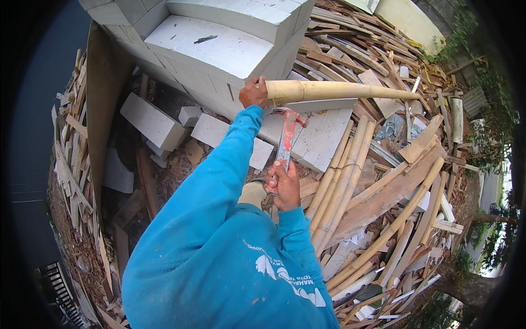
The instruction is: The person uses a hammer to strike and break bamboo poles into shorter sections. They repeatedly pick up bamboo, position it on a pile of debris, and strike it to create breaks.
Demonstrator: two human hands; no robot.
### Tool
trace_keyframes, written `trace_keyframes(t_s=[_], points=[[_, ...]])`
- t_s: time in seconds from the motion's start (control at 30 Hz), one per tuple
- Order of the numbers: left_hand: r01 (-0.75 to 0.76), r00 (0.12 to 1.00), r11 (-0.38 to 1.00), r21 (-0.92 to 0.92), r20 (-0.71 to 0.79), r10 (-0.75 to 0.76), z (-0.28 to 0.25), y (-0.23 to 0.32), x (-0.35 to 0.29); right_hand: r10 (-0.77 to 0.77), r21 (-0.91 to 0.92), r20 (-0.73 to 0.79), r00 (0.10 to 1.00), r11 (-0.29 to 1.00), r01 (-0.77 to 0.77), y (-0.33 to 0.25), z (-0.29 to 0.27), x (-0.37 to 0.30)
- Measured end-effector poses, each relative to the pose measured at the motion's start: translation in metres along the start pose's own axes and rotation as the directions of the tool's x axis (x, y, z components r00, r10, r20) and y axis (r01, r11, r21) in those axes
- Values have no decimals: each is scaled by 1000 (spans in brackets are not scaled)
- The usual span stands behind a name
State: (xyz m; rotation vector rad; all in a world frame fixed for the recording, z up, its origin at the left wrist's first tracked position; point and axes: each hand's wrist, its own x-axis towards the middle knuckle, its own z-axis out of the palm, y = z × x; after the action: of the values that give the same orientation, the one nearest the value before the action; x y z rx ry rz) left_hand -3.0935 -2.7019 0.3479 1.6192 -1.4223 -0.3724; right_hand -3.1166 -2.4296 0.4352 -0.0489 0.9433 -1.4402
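Note:
My left hand (253, 93) is wrapped around the near end of a thick, pale bamboo pole (329, 89), which stretches away to the right over the wood pile. Below it, my right hand (285, 185) grips a claw hammer (286, 137) with worn red paint. The hammer's head is up, just under the pole, and I cannot tell whether they touch. A wall of light grey blocks (219, 52) stands right by my left hand. On its top lies a small bunch of thin dark pieces (205, 39) that look like nails.
Loose blocks (153, 120) lie on the ground to the left, beside a tall brown board (104, 109). Bamboo poles (345, 181) and scrap planks (383, 203) cover the ground at right. More scrap wood (74, 148) is heaped at far left.

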Motion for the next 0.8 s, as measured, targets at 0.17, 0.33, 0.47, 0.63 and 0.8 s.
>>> trace_keyframes(t_s=[0.17,0.33,0.47,0.63,0.8], points=[[30,999,1000,-8,-31,-30,12,-47,-43,83,-23,-113,990,996,-87,19,-18,-14],[93,993,994,-60,78,-88,21,-82,-59,-16,-98,-100,995,995,6,43,-37,-6],[174,972,979,110,137,-189,20,-101,-71,-63,-320,-224,973,947,-12,52,-43,-7],[165,974,984,62,148,-172,22,-113,-90,58,55,-153,986,997,-50,51,-47,-19],[235,954,967,94,167,-248,14,-114,-113,-11,-261,-271,963,963,-62,51,-52,-43]])
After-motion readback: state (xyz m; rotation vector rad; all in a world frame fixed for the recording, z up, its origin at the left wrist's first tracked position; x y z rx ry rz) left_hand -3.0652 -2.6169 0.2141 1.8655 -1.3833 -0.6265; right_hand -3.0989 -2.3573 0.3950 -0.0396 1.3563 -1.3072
